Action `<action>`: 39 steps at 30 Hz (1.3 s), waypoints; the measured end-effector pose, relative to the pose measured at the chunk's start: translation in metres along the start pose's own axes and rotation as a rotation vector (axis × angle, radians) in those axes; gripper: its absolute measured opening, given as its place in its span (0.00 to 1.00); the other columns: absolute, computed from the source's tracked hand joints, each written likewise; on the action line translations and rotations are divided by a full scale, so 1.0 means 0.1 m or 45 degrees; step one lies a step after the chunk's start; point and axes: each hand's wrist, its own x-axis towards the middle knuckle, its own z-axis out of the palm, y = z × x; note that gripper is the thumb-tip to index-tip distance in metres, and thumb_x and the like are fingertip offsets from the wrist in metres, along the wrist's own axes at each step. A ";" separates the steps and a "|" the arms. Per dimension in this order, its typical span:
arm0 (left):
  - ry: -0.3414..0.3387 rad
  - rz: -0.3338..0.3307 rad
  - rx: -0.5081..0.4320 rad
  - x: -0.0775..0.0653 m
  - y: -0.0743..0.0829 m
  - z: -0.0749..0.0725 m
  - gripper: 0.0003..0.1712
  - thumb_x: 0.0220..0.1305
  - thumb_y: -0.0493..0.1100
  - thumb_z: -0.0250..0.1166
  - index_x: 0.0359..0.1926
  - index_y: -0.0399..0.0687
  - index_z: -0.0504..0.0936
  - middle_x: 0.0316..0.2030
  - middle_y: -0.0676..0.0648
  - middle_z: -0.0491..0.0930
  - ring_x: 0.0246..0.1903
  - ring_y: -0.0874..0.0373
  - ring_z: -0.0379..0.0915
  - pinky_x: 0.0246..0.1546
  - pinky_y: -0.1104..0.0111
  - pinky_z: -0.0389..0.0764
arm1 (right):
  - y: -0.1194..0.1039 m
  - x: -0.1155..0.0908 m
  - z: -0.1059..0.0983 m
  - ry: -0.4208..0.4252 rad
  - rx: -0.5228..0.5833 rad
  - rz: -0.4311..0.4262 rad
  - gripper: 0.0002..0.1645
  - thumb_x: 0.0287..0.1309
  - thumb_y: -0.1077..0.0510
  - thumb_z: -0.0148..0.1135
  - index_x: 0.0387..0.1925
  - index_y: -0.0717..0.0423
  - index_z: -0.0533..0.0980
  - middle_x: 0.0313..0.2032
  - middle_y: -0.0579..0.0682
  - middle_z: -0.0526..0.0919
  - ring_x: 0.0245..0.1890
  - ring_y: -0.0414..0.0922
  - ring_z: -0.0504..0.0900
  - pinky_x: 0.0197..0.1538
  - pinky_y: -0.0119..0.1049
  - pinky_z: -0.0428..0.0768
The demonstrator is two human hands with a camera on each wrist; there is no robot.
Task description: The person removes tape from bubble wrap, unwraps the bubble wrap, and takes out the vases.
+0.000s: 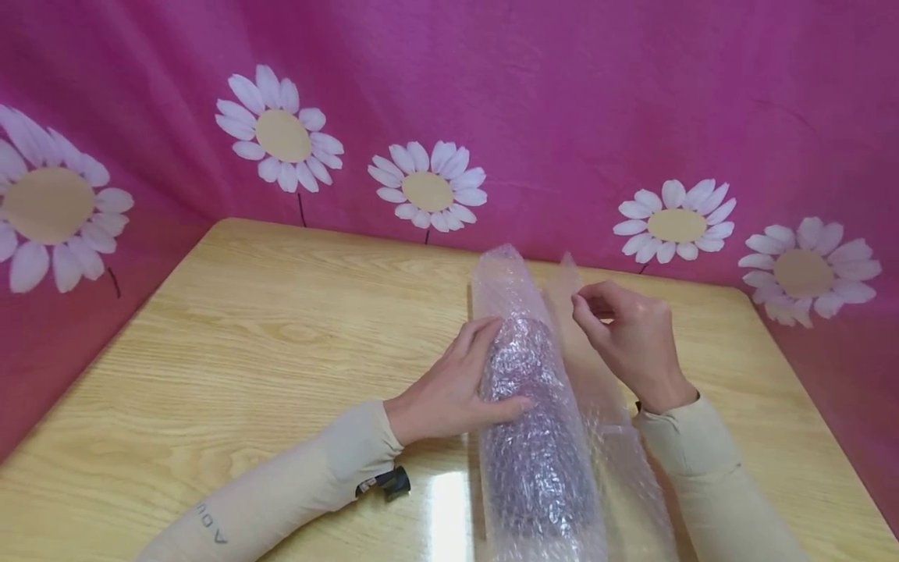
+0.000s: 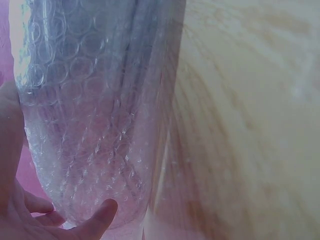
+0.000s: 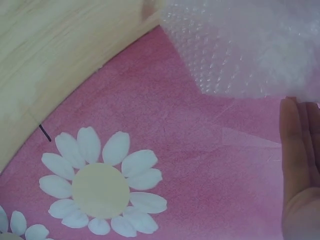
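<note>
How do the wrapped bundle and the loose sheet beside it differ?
The bundle is thick and rounded; the loose sheet is thin and filmy. The bundle looks darker, while the loose sheet lets the table show through. The left hand rests on the bundle; the right hand is near the loose sheet. Both show bubble wrap.

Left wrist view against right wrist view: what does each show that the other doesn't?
Left wrist only: the left hand, its thumb against the bubble wrap.
Right wrist only: the right hand at the frame's right edge, and white daisy prints, one whole, one cut off.
Both: bubble wrap, wood-grain tabletop, pink backdrop.
</note>
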 end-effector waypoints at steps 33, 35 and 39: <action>0.001 0.012 0.029 0.00 0.01 -0.01 0.64 0.61 0.74 0.66 0.84 0.55 0.41 0.83 0.50 0.45 0.79 0.49 0.57 0.77 0.52 0.68 | 0.26 -0.15 -0.16 -0.062 -0.150 -0.097 0.04 0.54 0.64 0.72 0.32 0.61 0.85 0.27 0.55 0.91 0.27 0.50 0.90 0.29 0.46 0.85; 0.002 0.011 0.028 -0.01 0.00 -0.01 0.65 0.61 0.74 0.66 0.84 0.55 0.41 0.83 0.50 0.44 0.79 0.49 0.57 0.77 0.52 0.67 | 0.28 -0.16 -0.17 -0.071 -0.158 -0.097 0.04 0.54 0.64 0.72 0.32 0.61 0.85 0.28 0.55 0.91 0.27 0.49 0.90 0.29 0.45 0.85; 0.007 0.011 0.030 -0.01 0.00 0.00 0.65 0.60 0.74 0.66 0.84 0.54 0.41 0.83 0.49 0.45 0.79 0.48 0.56 0.78 0.52 0.66 | 0.32 -0.18 -0.19 -0.094 -0.174 -0.089 0.05 0.53 0.65 0.74 0.32 0.62 0.85 0.28 0.56 0.91 0.27 0.50 0.91 0.30 0.46 0.86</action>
